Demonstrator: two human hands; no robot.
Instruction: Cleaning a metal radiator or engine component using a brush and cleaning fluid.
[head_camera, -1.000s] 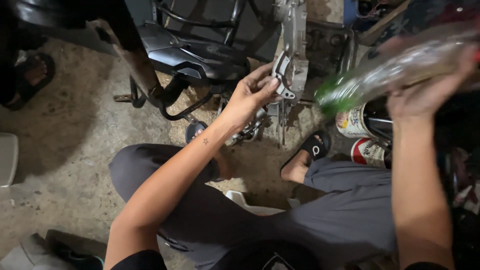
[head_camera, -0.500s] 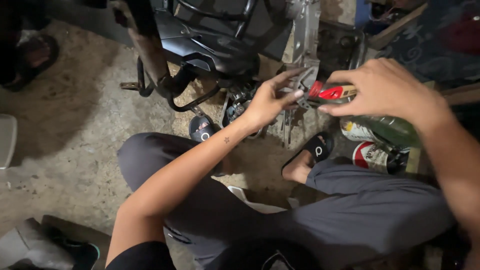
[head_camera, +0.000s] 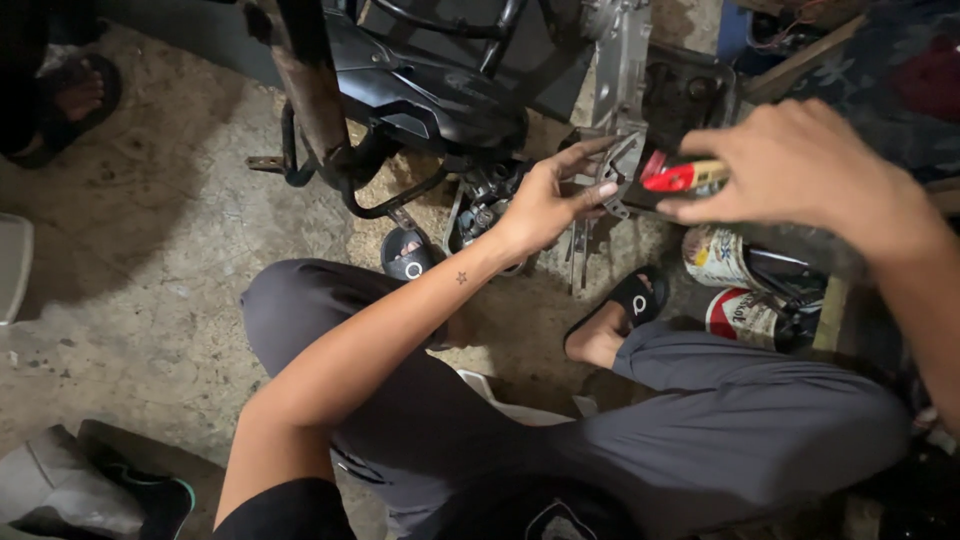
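I squat on a concrete floor beside a stripped motorcycle frame (head_camera: 420, 90). My left hand (head_camera: 555, 195) reaches forward with fingers spread, its fingertips touching a grey metal bracket (head_camera: 622, 160) low on the frame. My right hand (head_camera: 800, 170) holds a bottle with a red cap (head_camera: 672, 179), tipped sideways with the cap pointing at the bracket. The bottle's body is mostly hidden under my fingers. A rusty pipe (head_camera: 305, 90) runs down the left of the frame.
Two tin cans (head_camera: 735, 285) stand on the floor to the right, next to my knee. My feet wear black sandals (head_camera: 632, 300). Another person's sandalled foot (head_camera: 75, 90) is at the top left. A dark shoe (head_camera: 150, 490) lies at bottom left.
The bottle came down from a raised, blurred position at the right to the bracket. My right hand has shifted along it, cap now nearer the bracket. My left hand stayed on the bracket.
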